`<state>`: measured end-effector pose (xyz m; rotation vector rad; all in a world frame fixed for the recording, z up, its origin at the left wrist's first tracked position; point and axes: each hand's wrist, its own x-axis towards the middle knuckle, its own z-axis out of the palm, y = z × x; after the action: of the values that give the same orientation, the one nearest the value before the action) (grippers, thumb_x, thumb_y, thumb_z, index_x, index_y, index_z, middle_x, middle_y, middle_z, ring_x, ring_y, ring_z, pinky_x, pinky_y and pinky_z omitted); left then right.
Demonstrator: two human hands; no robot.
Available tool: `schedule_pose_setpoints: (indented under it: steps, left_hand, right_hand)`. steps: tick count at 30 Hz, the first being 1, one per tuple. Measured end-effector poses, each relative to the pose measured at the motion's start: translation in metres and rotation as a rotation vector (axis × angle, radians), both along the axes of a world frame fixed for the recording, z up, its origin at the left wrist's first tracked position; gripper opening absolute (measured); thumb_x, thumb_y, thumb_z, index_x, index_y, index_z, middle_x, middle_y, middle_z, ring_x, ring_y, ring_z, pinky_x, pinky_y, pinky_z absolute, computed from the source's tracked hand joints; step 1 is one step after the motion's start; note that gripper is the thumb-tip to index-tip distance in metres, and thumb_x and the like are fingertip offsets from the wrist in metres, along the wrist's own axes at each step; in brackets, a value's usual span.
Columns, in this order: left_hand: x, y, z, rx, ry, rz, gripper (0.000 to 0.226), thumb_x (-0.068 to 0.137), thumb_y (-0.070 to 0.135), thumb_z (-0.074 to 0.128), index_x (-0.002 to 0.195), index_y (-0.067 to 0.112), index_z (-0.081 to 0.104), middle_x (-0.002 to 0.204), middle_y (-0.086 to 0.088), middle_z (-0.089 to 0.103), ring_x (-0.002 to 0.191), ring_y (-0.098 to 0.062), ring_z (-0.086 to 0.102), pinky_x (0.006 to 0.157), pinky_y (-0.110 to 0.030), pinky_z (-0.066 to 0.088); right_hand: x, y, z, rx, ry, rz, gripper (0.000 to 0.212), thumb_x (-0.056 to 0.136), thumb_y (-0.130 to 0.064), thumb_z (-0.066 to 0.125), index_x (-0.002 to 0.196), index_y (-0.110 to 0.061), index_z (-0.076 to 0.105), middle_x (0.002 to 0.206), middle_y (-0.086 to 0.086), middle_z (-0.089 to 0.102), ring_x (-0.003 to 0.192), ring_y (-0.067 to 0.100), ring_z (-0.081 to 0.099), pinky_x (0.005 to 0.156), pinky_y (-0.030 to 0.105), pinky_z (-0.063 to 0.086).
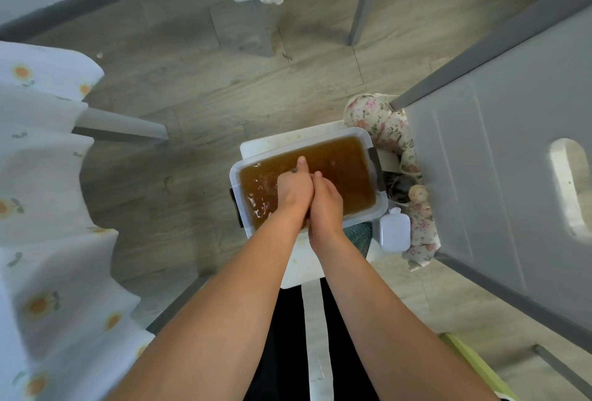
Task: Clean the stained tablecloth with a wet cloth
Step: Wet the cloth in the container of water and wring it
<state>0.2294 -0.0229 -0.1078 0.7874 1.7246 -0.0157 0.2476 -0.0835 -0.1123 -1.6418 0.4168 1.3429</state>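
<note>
- Brown, murky water (336, 170) fills a clear plastic tub (382, 206), which sits on a white stool (269, 146) straight ahead of the person.
- Both hands meet over the near half of the tub, pressed side by side: left hand (293, 191) with its thumb pointing up, right hand (325, 205) touching it.
- Their fingers curl down out of sight, so I cannot tell whether they grip anything.
- Only a small dark scrap (294, 170) shows beside the left thumb; whether it is the wet cloth is unclear.
- White tablecloth (41, 176) with orange flowers hangs in folds over the desk at far left, well apart from the tub.
- White bottle (394, 230) lies just right of the tub's near corner.
- Floral fabric (389, 131) is bunched between the tub and a grey chair (496, 160) on the right.
- Grey wood-look floor (192, 80) lies beneath.
</note>
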Motion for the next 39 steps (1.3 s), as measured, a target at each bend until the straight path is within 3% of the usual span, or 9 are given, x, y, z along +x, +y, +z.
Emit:
schedule_pose_setpoints:
  steps: [3, 9, 14, 20, 25, 30, 33, 35, 39]
  left_hand:
    - [-0.006, -0.004, 0.000, -0.021, -0.076, 0.070, 0.046, 0.104, 0.048, 0.048, 0.087, 0.011, 0.069, 0.083, -0.008, 0.071, 0.085, -0.025, 0.070, 0.078, -0.040, 0.058]
    - [-0.037, -0.003, -0.015, -0.129, -0.148, -0.042, 0.039, 0.093, 0.033, 0.069, 0.124, 0.014, 0.057, 0.121, -0.013, 0.067, 0.106, -0.027, 0.067, 0.094, -0.048, 0.058]
    - [-0.045, -0.001, -0.021, -0.114, 0.020, -0.166, 0.059, 0.091, 0.025, 0.074, 0.144, 0.023, 0.048, 0.125, -0.009, 0.060, 0.098, -0.027, 0.065, 0.068, -0.038, 0.063]
    - [-0.034, 0.000, 0.002, 0.058, -0.004, -0.356, 0.032, 0.082, 0.052, 0.063, 0.091, 0.022, 0.072, 0.086, 0.001, 0.072, 0.087, -0.020, 0.069, 0.080, -0.038, 0.059]
    - [-0.025, -0.005, 0.029, 0.118, -0.113, -0.358, 0.012, 0.085, 0.027, 0.063, 0.081, 0.017, 0.069, 0.083, -0.002, 0.072, 0.086, -0.023, 0.069, 0.078, -0.042, 0.058]
    - [-0.028, -0.010, 0.039, 0.210, -0.142, -0.108, 0.023, 0.088, 0.008, 0.067, 0.103, 0.026, 0.066, 0.104, 0.004, 0.068, 0.098, -0.011, 0.065, 0.080, -0.029, 0.058]
    - [-0.031, -0.012, 0.050, 0.155, -0.085, 0.130, 0.003, 0.092, 0.026, 0.070, 0.090, 0.025, 0.073, 0.089, 0.002, 0.072, 0.081, -0.014, 0.068, 0.061, -0.028, 0.058]
    - [-0.034, -0.014, 0.048, 0.254, 0.006, 0.004, 0.029, 0.093, 0.047, 0.066, 0.082, 0.021, 0.073, 0.077, 0.002, 0.072, 0.075, -0.014, 0.067, 0.065, -0.032, 0.056]
    - [-0.027, -0.014, 0.064, 0.346, 0.081, -0.332, 0.043, 0.099, 0.053, 0.055, 0.079, 0.017, 0.065, 0.074, 0.004, 0.067, 0.074, -0.015, 0.065, 0.075, -0.038, 0.056]
  right_hand:
    - [0.004, -0.005, -0.002, 0.053, -0.030, 0.024, 0.028, 0.101, -0.042, 0.052, 0.105, -0.024, 0.073, 0.097, 0.000, 0.076, 0.096, 0.017, 0.072, 0.079, 0.034, 0.057]
    - [0.023, -0.021, -0.016, -0.032, -0.229, 0.381, 0.033, 0.098, -0.038, 0.058, 0.130, -0.028, 0.060, 0.114, -0.010, 0.065, 0.104, 0.008, 0.063, 0.094, 0.040, 0.056]
    - [0.027, -0.027, -0.026, -0.104, -0.240, 0.575, 0.039, 0.097, -0.034, 0.059, 0.135, -0.027, 0.057, 0.118, -0.007, 0.064, 0.109, 0.014, 0.062, 0.097, 0.044, 0.054]
    - [0.029, -0.023, -0.009, 0.073, -0.006, 0.312, 0.029, 0.103, -0.046, 0.050, 0.126, -0.034, 0.061, 0.121, -0.005, 0.066, 0.108, 0.014, 0.065, 0.085, 0.038, 0.061]
    - [0.027, -0.013, 0.002, 0.222, 0.228, 0.023, 0.030, 0.102, -0.033, 0.055, 0.128, -0.020, 0.065, 0.111, -0.002, 0.075, 0.110, 0.021, 0.070, 0.096, 0.048, 0.055]
    - [0.019, -0.010, 0.021, 0.085, -0.117, 0.088, 0.030, 0.102, -0.010, 0.051, 0.116, -0.023, 0.075, 0.110, -0.004, 0.075, 0.109, 0.013, 0.068, 0.099, 0.041, 0.055]
    - [0.018, -0.010, 0.045, 0.051, -0.413, 0.377, 0.038, 0.103, -0.009, 0.050, 0.134, -0.025, 0.062, 0.130, -0.012, 0.064, 0.118, 0.003, 0.059, 0.105, 0.030, 0.047]
    - [0.016, -0.013, 0.053, 0.004, -0.486, 0.496, 0.040, 0.105, -0.016, 0.046, 0.145, -0.021, 0.051, 0.141, -0.007, 0.056, 0.127, 0.007, 0.050, 0.108, 0.025, 0.038]
    - [0.019, -0.015, 0.060, 0.071, -0.006, 0.206, 0.045, 0.103, -0.053, 0.041, 0.122, -0.021, 0.068, 0.117, 0.007, 0.073, 0.113, 0.024, 0.067, 0.101, 0.050, 0.052]
